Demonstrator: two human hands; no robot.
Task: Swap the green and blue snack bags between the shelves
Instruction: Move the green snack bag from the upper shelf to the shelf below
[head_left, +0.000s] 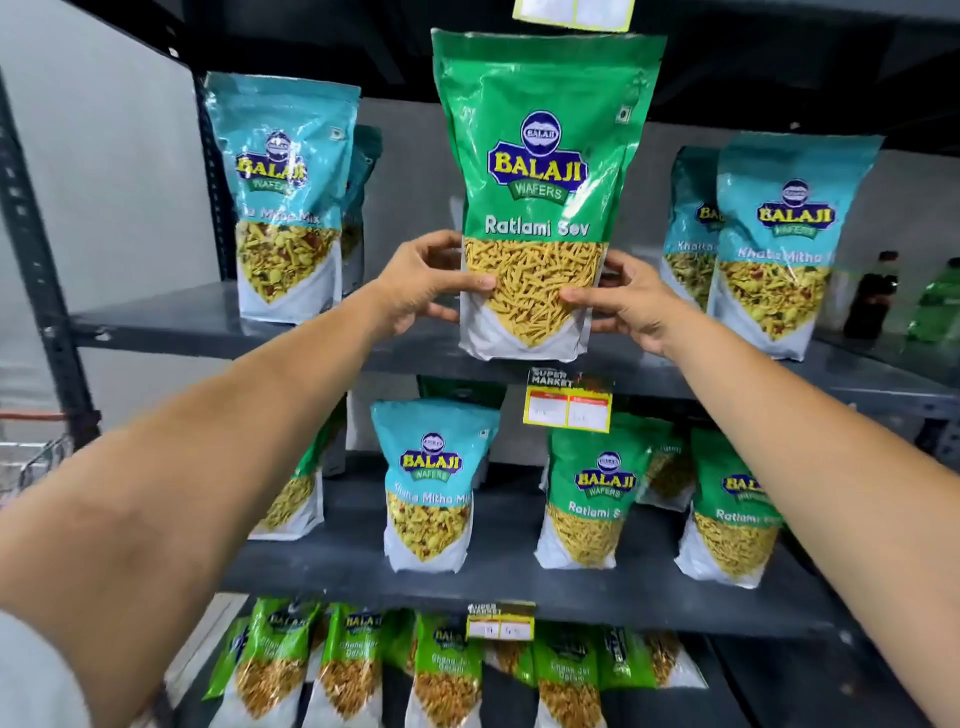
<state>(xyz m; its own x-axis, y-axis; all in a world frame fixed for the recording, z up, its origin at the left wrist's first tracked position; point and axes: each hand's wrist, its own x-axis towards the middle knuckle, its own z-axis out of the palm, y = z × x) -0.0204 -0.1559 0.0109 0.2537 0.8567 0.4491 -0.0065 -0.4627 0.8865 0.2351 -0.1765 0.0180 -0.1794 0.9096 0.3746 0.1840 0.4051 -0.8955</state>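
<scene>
A tall green Ratlami Sev bag (540, 171) stands upright at the front middle of the upper shelf (171, 322). My left hand (426, 280) grips its lower left edge and my right hand (631, 301) its lower right edge. Blue Khatta Mitha bags stand on the same shelf, one at the left (283, 192) and two at the right (774, 244). On the lower shelf (509, 577) one blue bag (431, 483) stands in the middle. Green bags stand to its right (589, 493), and another bag is partly hidden behind my left arm.
Yellow price tags (569, 400) hang from the shelf edges. The bottom shelf holds several light-green snack bags (447, 670). A dark perforated upright (36, 260) frames the rack at the left. A wire basket (31, 467) sits low at the far left.
</scene>
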